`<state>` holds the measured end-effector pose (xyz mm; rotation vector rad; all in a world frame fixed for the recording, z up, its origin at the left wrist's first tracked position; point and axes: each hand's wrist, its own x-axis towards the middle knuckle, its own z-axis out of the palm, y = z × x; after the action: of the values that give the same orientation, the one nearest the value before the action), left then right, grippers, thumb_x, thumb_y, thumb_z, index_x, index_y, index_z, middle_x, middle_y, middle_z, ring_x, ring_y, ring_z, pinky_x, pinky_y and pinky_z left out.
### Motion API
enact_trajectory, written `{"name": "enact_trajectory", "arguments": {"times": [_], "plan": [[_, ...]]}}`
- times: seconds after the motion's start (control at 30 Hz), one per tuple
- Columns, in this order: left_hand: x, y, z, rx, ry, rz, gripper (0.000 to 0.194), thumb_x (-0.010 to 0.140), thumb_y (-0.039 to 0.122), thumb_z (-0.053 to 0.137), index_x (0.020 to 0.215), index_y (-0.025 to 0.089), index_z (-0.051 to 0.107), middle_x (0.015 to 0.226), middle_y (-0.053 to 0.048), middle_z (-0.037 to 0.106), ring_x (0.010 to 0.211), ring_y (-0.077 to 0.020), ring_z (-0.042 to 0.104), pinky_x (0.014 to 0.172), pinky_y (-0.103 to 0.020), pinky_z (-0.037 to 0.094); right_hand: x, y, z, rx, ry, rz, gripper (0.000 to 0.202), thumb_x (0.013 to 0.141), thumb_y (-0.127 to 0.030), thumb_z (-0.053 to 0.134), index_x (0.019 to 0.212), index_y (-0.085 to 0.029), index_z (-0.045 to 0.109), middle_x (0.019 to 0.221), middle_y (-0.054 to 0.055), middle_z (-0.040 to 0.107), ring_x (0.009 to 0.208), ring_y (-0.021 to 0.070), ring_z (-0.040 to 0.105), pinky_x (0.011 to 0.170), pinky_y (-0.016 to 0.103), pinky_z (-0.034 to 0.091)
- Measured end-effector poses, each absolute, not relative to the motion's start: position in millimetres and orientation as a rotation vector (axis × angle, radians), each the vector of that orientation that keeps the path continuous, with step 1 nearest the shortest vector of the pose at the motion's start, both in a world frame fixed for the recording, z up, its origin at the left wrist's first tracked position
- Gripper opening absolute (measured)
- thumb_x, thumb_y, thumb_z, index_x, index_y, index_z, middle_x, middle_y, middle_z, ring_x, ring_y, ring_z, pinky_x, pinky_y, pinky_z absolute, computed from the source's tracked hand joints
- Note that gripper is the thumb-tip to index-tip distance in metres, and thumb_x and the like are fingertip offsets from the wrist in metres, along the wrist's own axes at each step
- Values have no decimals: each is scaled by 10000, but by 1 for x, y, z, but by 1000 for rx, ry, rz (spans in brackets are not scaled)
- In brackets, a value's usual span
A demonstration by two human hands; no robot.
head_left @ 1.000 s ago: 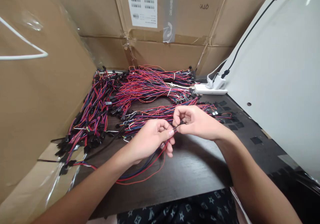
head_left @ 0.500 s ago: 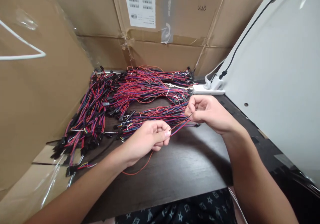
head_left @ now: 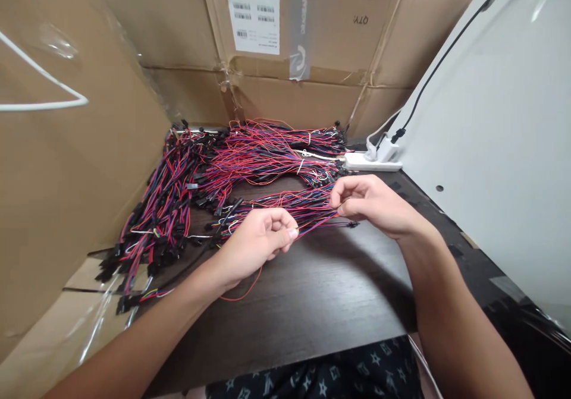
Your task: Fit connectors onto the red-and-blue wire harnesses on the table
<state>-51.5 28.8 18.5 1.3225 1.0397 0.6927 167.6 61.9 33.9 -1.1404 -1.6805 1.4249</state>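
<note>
Thin red and purple wires [head_left: 316,225] stretch between my two hands above the dark tabletop. My left hand [head_left: 266,235] pinches them between thumb and forefinger, its other fingers curled. To the right, my right hand [head_left: 363,200] grips the other end of the wires with thumb and bent fingers; the exact end is hidden by the fingertips. An orange-red wire [head_left: 247,292] loops down below my left hand onto the table. Just behind my hands lies a bundle of red, blue and black wires [head_left: 285,200] with black connectors.
Further tied wire bundles [head_left: 263,155] lie at the back, and a tangled heap of wires with black plugs [head_left: 156,209] is on the left. A white power strip [head_left: 372,162] sits at the back right. Cardboard [head_left: 187,18] and a white panel [head_left: 499,119] enclose the dark table [head_left: 312,304].
My left hand has shifted slightly left and up, and the wires between my hands look a little longer. My right hand has barely moved. The camera view has tilted slightly.
</note>
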Motion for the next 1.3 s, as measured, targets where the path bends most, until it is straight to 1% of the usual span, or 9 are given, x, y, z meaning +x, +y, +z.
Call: {"name": "enact_trajectory", "arguments": {"times": [0.13,0.4,0.67,0.8,0.9,1.0,1.07,1.17,1.3], "plan": [[-52,29,17,1347,1069,720,203,722,321,642,703,139,556,515,33,473,440,-60,347,405,-162,221,169,64,34,-1226,-1764,1447,113,640,-212,605,717,-133,630,592,-7,510,515,87,377,467,226,270],[-53,30,14,1392,1073,776,192,735,327,654,733,135,645,526,31,481,456,-75,384,432,-186,262,168,64,32,-1230,-1727,1485,98,637,-219,604,694,-143,629,530,-21,473,487,87,366,454,226,253],[-55,31,16,1403,1077,715,161,745,296,614,722,139,590,518,31,494,412,-60,356,386,-164,234,164,63,35,-1155,-1880,1454,135,719,-265,633,719,-131,615,621,-4,514,546,90,389,500,237,285],[-56,30,14,1367,1049,659,144,738,283,599,730,144,563,620,-11,581,458,-92,443,415,-198,363,165,62,36,-1106,-1950,1462,149,753,-276,638,726,-132,612,655,5,538,599,105,434,555,248,325],[-55,30,13,1443,1056,672,99,734,206,574,784,128,606,680,-30,627,532,-100,485,486,-201,382,164,62,35,-1120,-1953,1454,145,762,-267,621,704,-137,596,623,-10,507,573,98,409,558,249,325],[-54,31,13,1527,1042,693,218,734,126,518,900,128,660,666,-3,611,578,-98,498,533,-196,356,163,62,34,-1132,-1967,1439,147,765,-263,606,689,-138,585,604,-21,480,556,92,385,558,247,319],[-53,30,14,1550,1044,701,264,728,100,482,906,137,674,624,21,570,560,-93,473,532,-198,336,162,62,35,-1139,-1992,1433,151,764,-268,601,695,-135,586,605,-23,473,559,92,379,562,245,317],[-51,30,15,1560,1076,716,208,755,133,494,850,138,678,576,37,518,531,-89,427,520,-201,316,162,61,36,-1141,-2021,1436,154,761,-274,597,698,-134,581,606,-28,465,561,91,371,568,244,315],[-51,31,14,1561,1060,731,139,775,237,585,804,125,662,618,25,538,536,-81,412,503,-192,301,162,60,38,-1109,-2045,1445,154,769,-268,590,697,-134,570,597,-33,450,555,88,359,567,242,313]]}}
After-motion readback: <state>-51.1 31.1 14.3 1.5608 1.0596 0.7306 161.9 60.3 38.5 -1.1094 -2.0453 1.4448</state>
